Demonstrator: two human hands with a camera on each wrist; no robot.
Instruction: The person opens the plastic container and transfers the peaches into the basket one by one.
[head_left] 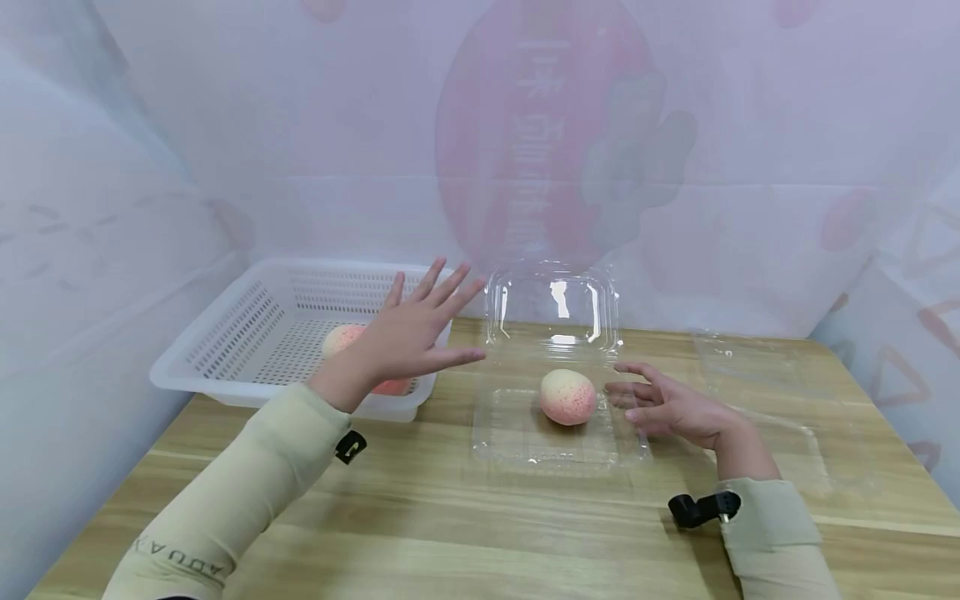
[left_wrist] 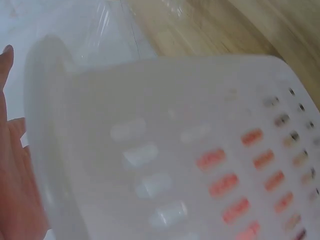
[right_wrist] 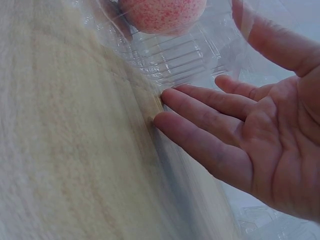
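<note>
A cream-and-pink peach (head_left: pixel 567 397) sits in the base of a clear clamshell box (head_left: pixel 510 429), whose lid stands raised behind it. My right hand (head_left: pixel 675 406) is at the box's right side, fingers loosely spread towards the peach, holding nothing. In the right wrist view its fingertips (right_wrist: pixel 172 97) lie close by the box's edge. My left hand (head_left: pixel 412 329) spreads its fingers over the right end of a white slotted basket (head_left: pixel 247 333), with nothing in its grasp. Partly hidden under that hand is another peach (head_left: pixel 342 337) in the basket; pink shows through the slots in the left wrist view.
More clear plastic boxes (head_left: pixel 795 442) lie at the right of the wooden table (head_left: pixel 420 517). A pale printed sheet (head_left: pixel 360 200) hangs behind, and similar white walls close in both sides. The basket reaches close to the back wall.
</note>
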